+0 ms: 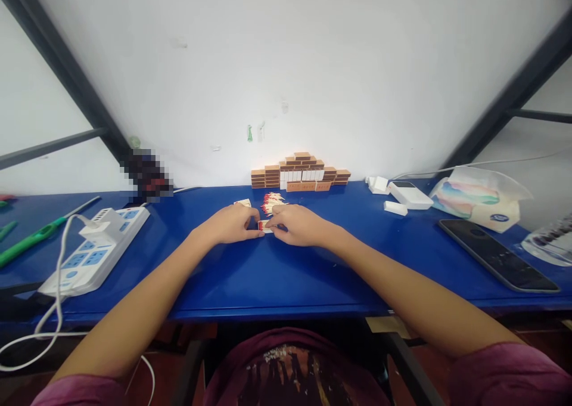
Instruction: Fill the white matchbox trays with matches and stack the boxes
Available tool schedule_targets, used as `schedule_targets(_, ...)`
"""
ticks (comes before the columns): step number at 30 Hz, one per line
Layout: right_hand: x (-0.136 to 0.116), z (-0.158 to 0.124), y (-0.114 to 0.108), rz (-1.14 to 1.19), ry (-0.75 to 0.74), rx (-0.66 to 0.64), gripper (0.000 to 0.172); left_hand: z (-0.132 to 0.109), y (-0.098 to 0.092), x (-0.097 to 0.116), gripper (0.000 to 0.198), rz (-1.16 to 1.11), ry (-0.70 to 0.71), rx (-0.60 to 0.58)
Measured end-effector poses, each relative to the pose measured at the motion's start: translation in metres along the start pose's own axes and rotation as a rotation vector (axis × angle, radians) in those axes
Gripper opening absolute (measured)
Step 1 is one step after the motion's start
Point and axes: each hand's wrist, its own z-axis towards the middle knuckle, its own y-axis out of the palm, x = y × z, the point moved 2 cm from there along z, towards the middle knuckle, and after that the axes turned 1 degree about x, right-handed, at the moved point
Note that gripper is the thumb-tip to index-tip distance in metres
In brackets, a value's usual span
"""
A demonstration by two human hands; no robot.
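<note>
A small white matchbox tray [263, 227] with red-tipped matches in it lies on the blue table between my hands. My left hand [230, 222] is curled at its left end, thumb and fingertips touching the tray. The right end is covered by my right hand [300, 224], whose fingers are bent together over the matches and the tray's edge. Just behind, a loose pile of red-headed matches [272, 202] is spread on the table. Another light, small box [242, 203] sits behind my left hand, partly hidden by it.
Stacked matchboxes [301, 170] form a stepped wall at the back. Left are a power strip [100, 251], its white cable and a green-handled tool [33, 243]. A white device [410, 195], a tissue pack [480, 200] and a phone [496, 254] lie right.
</note>
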Motion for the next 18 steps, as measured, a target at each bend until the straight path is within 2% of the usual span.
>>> schedule_targets(11, -0.001, -0.001, -0.001, 0.019, -0.003, -0.002, 0.027, -0.001, -0.002, 0.001, 0.039, -0.025, -0.001, -0.003)
schedule_targets(14, 0.003, -0.002, 0.000, 0.019, 0.039, 0.064, 0.026, -0.004, -0.012, -0.004, 0.055, -0.076, -0.009, 0.039)
schedule_targets(18, 0.013, -0.002, 0.004, 0.048, 0.055, 0.113, 0.040, -0.010, -0.028, -0.021, 0.073, -0.054, -0.083, 0.176)
